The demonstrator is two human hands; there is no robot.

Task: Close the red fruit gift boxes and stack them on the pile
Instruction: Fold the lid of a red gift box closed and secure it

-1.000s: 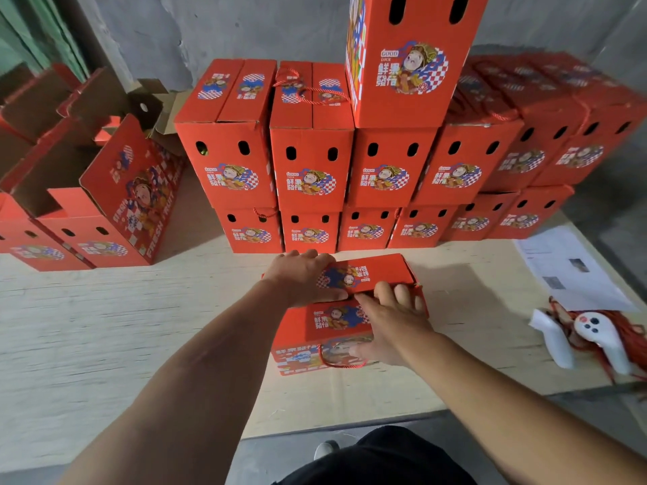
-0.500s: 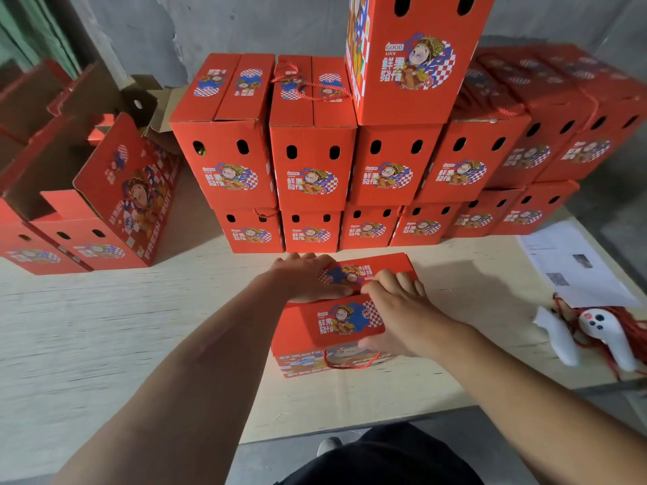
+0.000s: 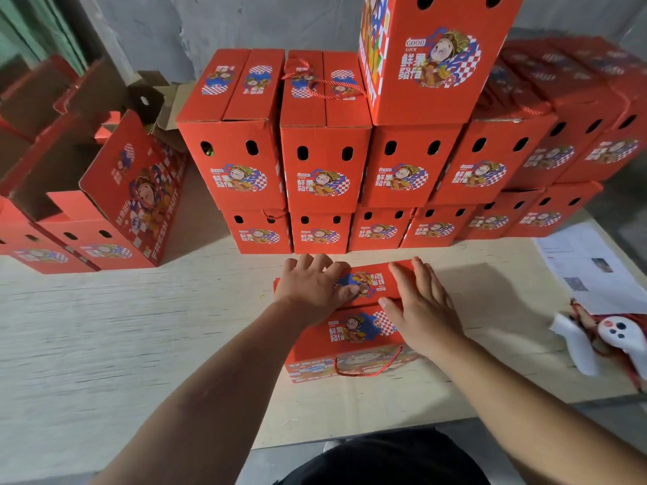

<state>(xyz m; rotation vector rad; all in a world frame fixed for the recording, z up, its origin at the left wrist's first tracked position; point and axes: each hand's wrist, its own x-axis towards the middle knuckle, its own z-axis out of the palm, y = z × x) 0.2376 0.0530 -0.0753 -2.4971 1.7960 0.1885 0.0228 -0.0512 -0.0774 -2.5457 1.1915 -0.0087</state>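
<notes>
One red gift box (image 3: 353, 330) lies on the pale wooden bench (image 3: 140, 327) right in front of the person, its two top flaps folded down and its red cord handle (image 3: 367, 365) hanging on the near face. Both hands lie on its top. The left hand (image 3: 315, 285) rests flat on the far flap with fingers spread and reaching over the back edge, thumb lying across the printed figure; its grip is open and clasps nothing. The right hand (image 3: 420, 306) lies with fingers straight and close together along the right end of the flaps, palm down, its grip likewise open and merely pressing on the cardboard. Behind the box stands the pile (image 3: 402, 180) against the grey wall: six box fronts show in the bottom row, six more in the row above, though the far right ones are blurred, and a single box (image 3: 430, 57) stands upright on top of the second row. To the left, at least two unclosed boxes (image 3: 105, 218) sit with their flaps raised, brown cardboard behind them. At the right edge of the bench lie two sheets of printed paper (image 3: 588, 267) and one white controller (image 3: 619, 334) resting on a tangle of red cord.
</notes>
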